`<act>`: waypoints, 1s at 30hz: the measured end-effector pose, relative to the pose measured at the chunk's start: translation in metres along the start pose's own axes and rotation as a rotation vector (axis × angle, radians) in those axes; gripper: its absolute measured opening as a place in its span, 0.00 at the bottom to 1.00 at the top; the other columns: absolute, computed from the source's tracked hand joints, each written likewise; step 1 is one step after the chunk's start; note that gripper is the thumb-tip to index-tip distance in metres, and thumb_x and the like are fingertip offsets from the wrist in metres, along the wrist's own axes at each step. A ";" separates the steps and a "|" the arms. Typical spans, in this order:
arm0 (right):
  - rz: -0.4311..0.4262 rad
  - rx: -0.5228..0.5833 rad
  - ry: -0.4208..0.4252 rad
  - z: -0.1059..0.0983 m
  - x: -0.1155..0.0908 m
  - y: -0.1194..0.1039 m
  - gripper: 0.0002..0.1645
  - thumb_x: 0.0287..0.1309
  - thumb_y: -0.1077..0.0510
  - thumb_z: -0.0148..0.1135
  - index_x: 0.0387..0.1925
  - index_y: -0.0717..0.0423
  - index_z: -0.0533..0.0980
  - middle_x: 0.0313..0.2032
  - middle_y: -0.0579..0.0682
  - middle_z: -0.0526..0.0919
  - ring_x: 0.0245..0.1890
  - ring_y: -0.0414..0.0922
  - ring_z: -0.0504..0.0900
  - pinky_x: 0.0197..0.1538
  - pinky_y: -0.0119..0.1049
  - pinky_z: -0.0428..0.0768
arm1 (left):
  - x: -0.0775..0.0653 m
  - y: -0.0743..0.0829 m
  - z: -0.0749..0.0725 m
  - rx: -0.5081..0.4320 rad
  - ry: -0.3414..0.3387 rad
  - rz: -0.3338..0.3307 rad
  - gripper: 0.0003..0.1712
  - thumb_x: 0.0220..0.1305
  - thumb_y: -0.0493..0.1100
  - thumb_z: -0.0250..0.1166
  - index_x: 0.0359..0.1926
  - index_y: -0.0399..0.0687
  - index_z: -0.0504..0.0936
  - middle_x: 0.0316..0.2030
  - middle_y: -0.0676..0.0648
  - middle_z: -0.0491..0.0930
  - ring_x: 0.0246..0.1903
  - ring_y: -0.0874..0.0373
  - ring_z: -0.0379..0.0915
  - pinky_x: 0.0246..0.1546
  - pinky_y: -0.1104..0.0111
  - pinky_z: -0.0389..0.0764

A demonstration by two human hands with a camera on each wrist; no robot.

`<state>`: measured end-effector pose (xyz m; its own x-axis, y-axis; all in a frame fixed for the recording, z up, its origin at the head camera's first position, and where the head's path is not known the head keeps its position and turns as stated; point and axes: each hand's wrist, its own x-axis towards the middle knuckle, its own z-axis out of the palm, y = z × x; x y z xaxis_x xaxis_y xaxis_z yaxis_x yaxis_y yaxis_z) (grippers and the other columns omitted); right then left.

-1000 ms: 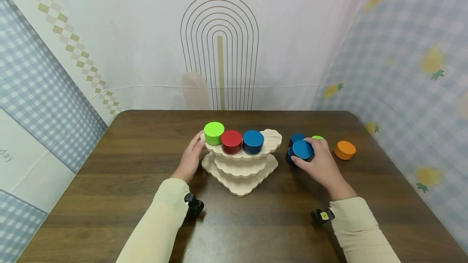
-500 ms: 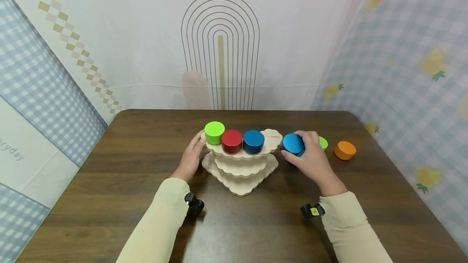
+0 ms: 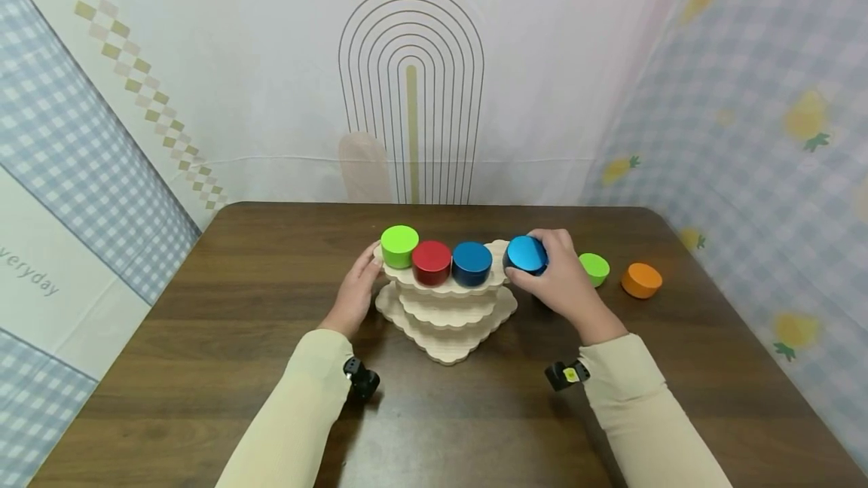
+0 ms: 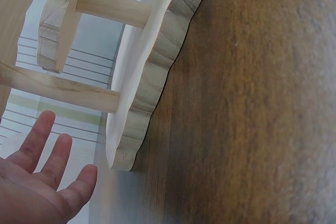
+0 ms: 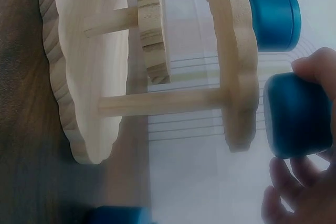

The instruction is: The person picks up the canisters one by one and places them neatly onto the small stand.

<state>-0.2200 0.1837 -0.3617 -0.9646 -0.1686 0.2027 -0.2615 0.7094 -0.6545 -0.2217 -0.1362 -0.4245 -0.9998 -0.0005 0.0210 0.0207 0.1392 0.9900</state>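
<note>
A pale three-tier wooden stand [image 3: 450,337] with scalloped edges stands on the table. Along its top tier sit a lime-green round tin [image 3: 399,246], a red one and a blue one. My left hand [image 3: 354,292] is at the left end of that tier; in the left wrist view several fingers [image 4: 50,174] extend loosely without touching the stand, while thumb and index are out of that view. My right hand [image 3: 564,281] grips another blue round tin [image 5: 296,115] between thumb and fingers, over the tier's right end. A small gap separates it from the wood.
To the right on the brown table [image 3: 461,428] stand a lime-green tin [image 3: 594,269] and an orange tin [image 3: 641,280]. Another blue tin [image 5: 118,215] shows at the bottom of the right wrist view. Patterned cloth hangs behind and at both sides.
My right hand has carried the blue tin leftward from the cluster on the right to the top tier's right end, uncovering the lime-green tin there. My left hand has stayed put.
</note>
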 end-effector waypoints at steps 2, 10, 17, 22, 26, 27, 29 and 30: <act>-0.003 0.002 -0.012 0.000 0.003 -0.001 0.42 0.54 0.48 0.67 0.63 0.64 0.63 0.61 0.65 0.58 0.56 0.61 0.65 0.57 0.62 0.70 | 0.000 0.000 0.000 -0.011 -0.003 0.004 0.27 0.77 0.50 0.42 0.73 0.54 0.58 0.68 0.42 0.62 0.61 0.43 0.62 0.63 0.45 0.60; -0.022 -0.007 -0.057 0.001 0.013 -0.002 0.40 0.54 0.47 0.67 0.62 0.63 0.64 0.60 0.64 0.60 0.55 0.60 0.67 0.56 0.60 0.71 | 0.000 -0.001 0.001 -0.023 0.001 0.004 0.27 0.77 0.50 0.42 0.73 0.54 0.59 0.68 0.43 0.62 0.60 0.43 0.62 0.63 0.45 0.60; -0.034 -0.013 -0.079 0.003 0.019 -0.003 0.38 0.54 0.49 0.68 0.60 0.63 0.65 0.58 0.64 0.61 0.54 0.60 0.69 0.56 0.59 0.71 | 0.000 -0.001 0.001 -0.030 -0.002 0.016 0.27 0.77 0.49 0.42 0.73 0.51 0.58 0.68 0.41 0.62 0.61 0.42 0.62 0.64 0.45 0.59; -0.043 -0.012 -0.094 0.004 0.022 -0.005 0.38 0.54 0.49 0.68 0.61 0.62 0.65 0.58 0.64 0.62 0.54 0.60 0.69 0.56 0.59 0.71 | 0.000 0.001 0.001 -0.057 -0.013 0.005 0.28 0.77 0.47 0.42 0.74 0.48 0.57 0.69 0.39 0.60 0.61 0.41 0.60 0.65 0.45 0.57; -0.053 -0.003 -0.103 0.005 0.023 -0.007 0.39 0.54 0.50 0.68 0.62 0.63 0.65 0.58 0.65 0.62 0.55 0.60 0.69 0.57 0.59 0.70 | -0.001 0.001 0.001 -0.055 -0.012 0.015 0.28 0.77 0.48 0.42 0.74 0.50 0.57 0.70 0.41 0.59 0.61 0.41 0.60 0.65 0.45 0.56; -0.055 -0.002 -0.105 0.005 0.023 -0.007 0.39 0.53 0.50 0.68 0.62 0.62 0.65 0.58 0.65 0.62 0.55 0.60 0.68 0.57 0.59 0.70 | -0.001 0.001 0.001 -0.055 -0.012 0.014 0.28 0.77 0.48 0.42 0.74 0.50 0.57 0.70 0.41 0.59 0.62 0.41 0.60 0.66 0.45 0.56; -0.060 0.000 -0.111 0.005 0.024 -0.007 0.39 0.54 0.50 0.68 0.62 0.63 0.66 0.58 0.65 0.63 0.55 0.60 0.68 0.58 0.60 0.70 | 0.000 0.000 0.001 -0.049 -0.010 0.018 0.27 0.77 0.48 0.42 0.73 0.50 0.57 0.70 0.41 0.60 0.61 0.41 0.60 0.65 0.45 0.57; -0.060 -0.002 -0.113 0.005 0.025 -0.007 0.39 0.54 0.50 0.67 0.63 0.63 0.66 0.58 0.65 0.63 0.56 0.60 0.68 0.58 0.60 0.70 | 0.000 0.000 0.001 -0.045 -0.009 0.020 0.27 0.77 0.48 0.42 0.73 0.50 0.58 0.70 0.41 0.60 0.61 0.41 0.60 0.65 0.45 0.57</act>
<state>-0.2423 0.1706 -0.3556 -0.9448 -0.2871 0.1580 -0.3192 0.6969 -0.6423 -0.2218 -0.1356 -0.4248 -0.9991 0.0111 0.0399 0.0408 0.0940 0.9947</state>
